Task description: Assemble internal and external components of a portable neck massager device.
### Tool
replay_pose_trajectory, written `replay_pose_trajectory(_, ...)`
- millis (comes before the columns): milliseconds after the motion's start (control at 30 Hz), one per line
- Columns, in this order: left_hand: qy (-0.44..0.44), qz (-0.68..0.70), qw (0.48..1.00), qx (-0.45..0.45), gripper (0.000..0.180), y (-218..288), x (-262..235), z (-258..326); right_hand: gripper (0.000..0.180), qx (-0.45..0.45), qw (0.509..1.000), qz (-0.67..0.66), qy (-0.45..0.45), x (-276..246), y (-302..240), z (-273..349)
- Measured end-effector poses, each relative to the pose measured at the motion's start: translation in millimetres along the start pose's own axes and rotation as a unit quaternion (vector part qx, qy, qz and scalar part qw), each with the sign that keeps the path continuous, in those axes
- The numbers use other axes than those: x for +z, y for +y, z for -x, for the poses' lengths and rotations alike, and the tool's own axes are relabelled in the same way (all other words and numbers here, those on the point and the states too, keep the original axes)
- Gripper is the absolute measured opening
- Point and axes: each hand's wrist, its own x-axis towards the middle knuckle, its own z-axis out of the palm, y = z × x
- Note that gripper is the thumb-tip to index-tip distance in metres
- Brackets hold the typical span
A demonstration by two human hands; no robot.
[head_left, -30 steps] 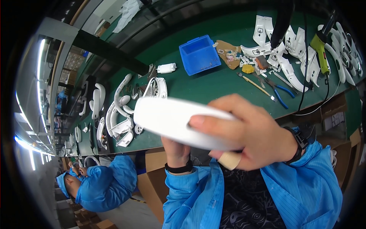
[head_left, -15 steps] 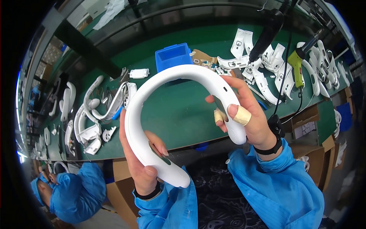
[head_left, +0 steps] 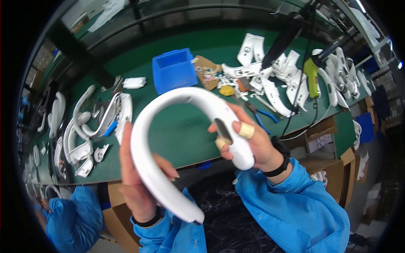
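Note:
A white, U-shaped neck fan (head_left: 142,154) is held up in front of me, its curve away from me and its two ends toward me. My right hand (head_left: 262,145) is closed round the right end, which has a dark oval panel and small vent holes. Beige tape wraps the thumb and a finger of that hand. Around the left arm of the fan, my left hand (head_left: 137,185) cradles it loosely from behind. Its fingertips show inside the curve, and its blurred thumb is off the fan's front.
Beyond the fan stands a blue bin (head_left: 175,69) on the green bench (head_left: 185,135). White shells (head_left: 276,90), pliers (head_left: 263,116) and a yellow-green power tool (head_left: 312,78) lie to the right. More fan parts (head_left: 80,139) are at left. A co-worker in a blue sleeve (head_left: 76,219) sits lower left.
The fan has turned and tilted, bringing the right end's dark panel into view. My left thumb has come off the fan's front. The bench scene has shifted left as the view moved.

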Motion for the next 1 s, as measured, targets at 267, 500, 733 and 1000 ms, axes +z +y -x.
replay_pose_trajectory(267,-0.065,-0.299,0.912,0.272,0.062,-31,-25,-48,0.045,0.184,0.972,-0.142,0.024,-12,36,14)
replay_pose_trajectory(500,-0.130,-0.184,0.970,0.091,0.024,-58,-20,-89,0.041,0.021,0.897,0.442,0.010,-7,18,36)
replay_pose_trajectory(733,-0.223,0.018,0.971,-0.083,0.021,-87,32,-120,0.072,-0.154,0.810,0.557,-0.094,-17,11,45)
replay_pose_trajectory(1000,-0.351,-0.103,0.928,-0.072,0.058,-19,-5,-167,0.053,-0.142,0.840,0.519,-0.072,-47,13,46)
